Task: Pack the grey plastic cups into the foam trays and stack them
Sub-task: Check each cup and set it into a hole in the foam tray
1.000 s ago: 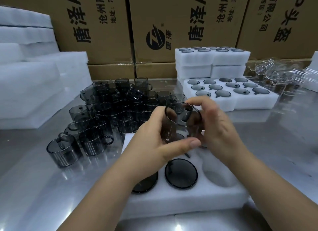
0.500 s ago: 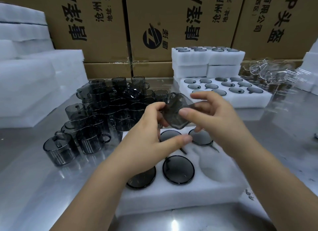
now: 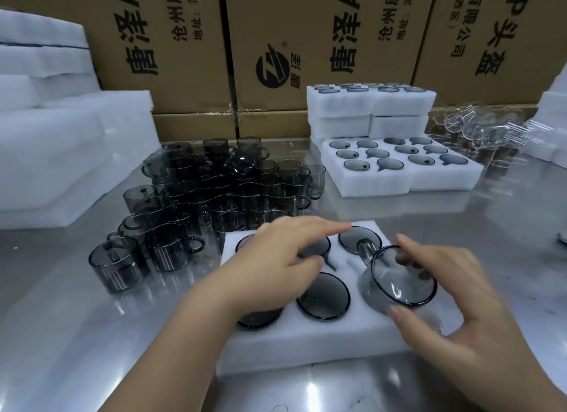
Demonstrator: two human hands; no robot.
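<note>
A white foam tray lies in front of me with several grey cups sunk upside down in its holes. My right hand grips one more grey cup, bottom up and tilted, over the tray's front right hole. My left hand hovers above the tray's back row with fingers stretched out and holds nothing. A heap of loose grey cups stands on the steel table behind and to the left of the tray.
Filled foam trays lie at the back right, with a stack of more trays behind them. Empty foam sheets pile up at the left. Clear plastic cups lie far right. Cardboard boxes wall the back.
Both hands held the cup up in front of me and turned it over. Now my right hand alone has brought it down to the tray's front right hole, and my left hand has let go.
</note>
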